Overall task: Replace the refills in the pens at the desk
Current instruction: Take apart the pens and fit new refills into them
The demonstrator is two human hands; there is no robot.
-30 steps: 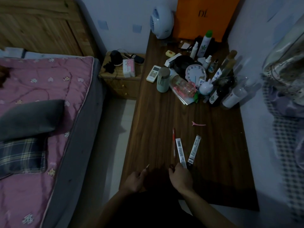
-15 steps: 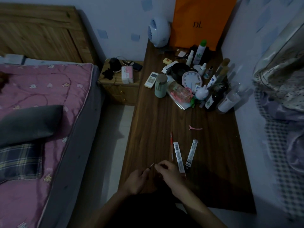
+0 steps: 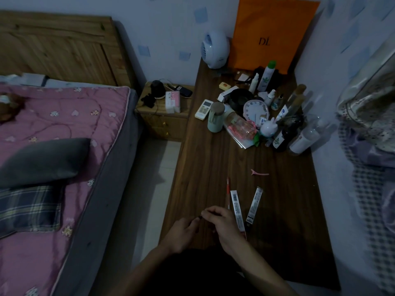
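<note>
Both my hands meet over the near part of the dark wooden desk point(image 3: 284, 210). My left hand point(image 3: 181, 233) grips a thin pen part whose dark tip point(image 3: 199, 217) shows between the hands. My right hand point(image 3: 224, 223) pinches at that same tip with its fingertips. A red pen point(image 3: 228, 193) lies on the desk just beyond my right hand. Two flat refill packets lie beside it: one white with a barcode point(image 3: 237, 208), one darker point(image 3: 254, 205) to its right. The room is dim, so small details are hard to make out.
A pink hair clip point(image 3: 259, 173) lies mid-desk. Bottles, a white clock point(image 3: 255, 110), a remote point(image 3: 203, 108), a green tumbler point(image 3: 215, 117), a fan point(image 3: 215, 50) and an orange bag point(image 3: 269, 33) crowd the far end. A bed with a pink quilt point(image 3: 53, 146) stands left, across a narrow floor strip.
My right hand has moved left from beside the packets and joined my left hand at the thin piece's tip. The piece's pale tip, which stuck out before, is now covered by fingers.
</note>
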